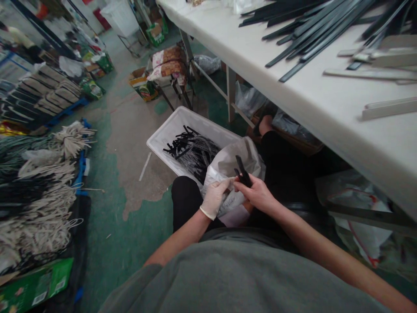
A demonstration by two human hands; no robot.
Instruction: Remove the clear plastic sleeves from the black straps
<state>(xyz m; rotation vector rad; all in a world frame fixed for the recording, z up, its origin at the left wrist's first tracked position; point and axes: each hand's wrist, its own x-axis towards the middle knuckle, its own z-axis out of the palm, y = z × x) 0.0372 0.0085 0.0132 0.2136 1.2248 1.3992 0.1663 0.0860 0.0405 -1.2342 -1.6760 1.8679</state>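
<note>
My right hand [257,194], bare, is closed around a few short black strips [241,167] whose ends stick up above the fingers. My left hand [214,198], in a pale thin glove, meets its fingertips in a pinch; what lies between them is too small to make out. Both hands are over an open white bag [224,163] between my knees. Beyond the bag, a white plastic bin [163,132] holds a heap of black strips [195,152], some in shiny clear wrap.
At the right, a white-topped table [247,48] carries long black strips [312,32] and beige strips [371,74]. Bundles of cords [48,182] lie on the left. A cushioned stool [169,65] stands ahead beside a carton [143,84]. Far left, another person [22,39] bends over.
</note>
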